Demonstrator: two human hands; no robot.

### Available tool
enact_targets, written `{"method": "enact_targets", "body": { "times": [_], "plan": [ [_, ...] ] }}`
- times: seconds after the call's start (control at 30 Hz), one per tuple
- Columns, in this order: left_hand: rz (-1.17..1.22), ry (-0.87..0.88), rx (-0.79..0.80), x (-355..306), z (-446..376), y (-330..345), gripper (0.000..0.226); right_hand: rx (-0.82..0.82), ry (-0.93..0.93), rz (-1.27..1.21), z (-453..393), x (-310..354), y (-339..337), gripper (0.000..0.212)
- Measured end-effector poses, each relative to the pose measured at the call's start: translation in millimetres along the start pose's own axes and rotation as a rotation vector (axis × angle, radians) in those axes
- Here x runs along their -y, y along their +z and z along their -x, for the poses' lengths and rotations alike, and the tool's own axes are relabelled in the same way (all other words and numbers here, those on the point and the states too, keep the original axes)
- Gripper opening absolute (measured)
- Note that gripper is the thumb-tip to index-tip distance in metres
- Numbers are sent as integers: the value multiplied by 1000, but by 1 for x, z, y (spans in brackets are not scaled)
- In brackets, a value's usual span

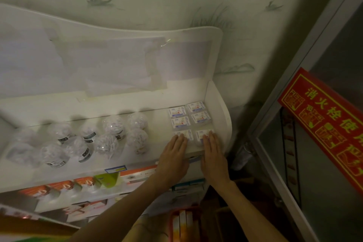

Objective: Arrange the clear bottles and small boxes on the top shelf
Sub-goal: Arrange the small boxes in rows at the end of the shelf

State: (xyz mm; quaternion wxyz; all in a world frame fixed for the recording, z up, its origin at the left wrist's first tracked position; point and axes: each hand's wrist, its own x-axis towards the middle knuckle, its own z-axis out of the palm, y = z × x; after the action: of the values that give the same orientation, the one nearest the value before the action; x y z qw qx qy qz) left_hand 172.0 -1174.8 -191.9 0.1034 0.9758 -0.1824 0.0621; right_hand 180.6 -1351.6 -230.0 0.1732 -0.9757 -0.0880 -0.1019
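Several small white boxes [189,117] lie flat in two columns at the right end of the white top shelf [157,124]. My left hand [172,155] lies with straight fingers on the front left box [183,134]. My right hand [213,153] lies flat on the front right box [202,133]. Several clear bottles [86,141] with white contents stand in loose rows across the left and middle of the same shelf, apart from the boxes and both hands.
A curved white side panel [222,116] closes the shelf's right end, with a back panel [117,65] behind. Orange and green packages [64,185] fill the lower shelf. A metal-framed glass door with a red sign [326,124] stands to the right.
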Motion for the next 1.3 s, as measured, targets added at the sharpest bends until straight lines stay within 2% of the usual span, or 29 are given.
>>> {"method": "enact_targets", "body": {
  "times": [0.13, 0.3, 0.43, 0.63, 0.7, 0.8, 0.83, 0.93, 0.97, 1.07, 1.2, 1.3],
  "plan": [
    [-19, 30, 35, 1, -1, 2, 81, 43, 12, -22, -7, -7, -3, 83],
    [-10, 71, 108, -2, -2, 0, 90, 15, 6, -82, -6, -16, -7, 75],
    [17, 67, 152, 1, 2, -2, 93, -5, 7, -87, 0, -14, -6, 76],
    [181, -17, 148, -3, 2, -7, 84, -21, 114, -177, 3, 0, -15, 75],
    [214, -33, 71, -1, -3, -11, 77, -93, 85, -125, 2, 8, -29, 70],
    [176, -73, 5, 7, -10, -16, 76, -287, -117, -77, -5, 16, -40, 45],
    [164, -97, 9, 10, -14, -17, 77, -325, -167, -97, -11, 16, -40, 46],
    [103, -156, 45, 16, -32, -14, 76, -219, -305, -38, -44, 11, -30, 51],
    [91, -174, 61, 18, -39, -14, 78, -173, -331, 27, -58, 10, -25, 60],
    [89, -239, 142, 26, -57, -8, 80, -17, -284, 110, -95, 7, -16, 74],
    [78, -225, 215, 31, -56, 3, 77, 120, -188, 160, -100, -2, -2, 57],
    [35, -184, 179, 33, -55, 5, 75, 100, -149, 101, -97, -3, 4, 55]
  ]
}}
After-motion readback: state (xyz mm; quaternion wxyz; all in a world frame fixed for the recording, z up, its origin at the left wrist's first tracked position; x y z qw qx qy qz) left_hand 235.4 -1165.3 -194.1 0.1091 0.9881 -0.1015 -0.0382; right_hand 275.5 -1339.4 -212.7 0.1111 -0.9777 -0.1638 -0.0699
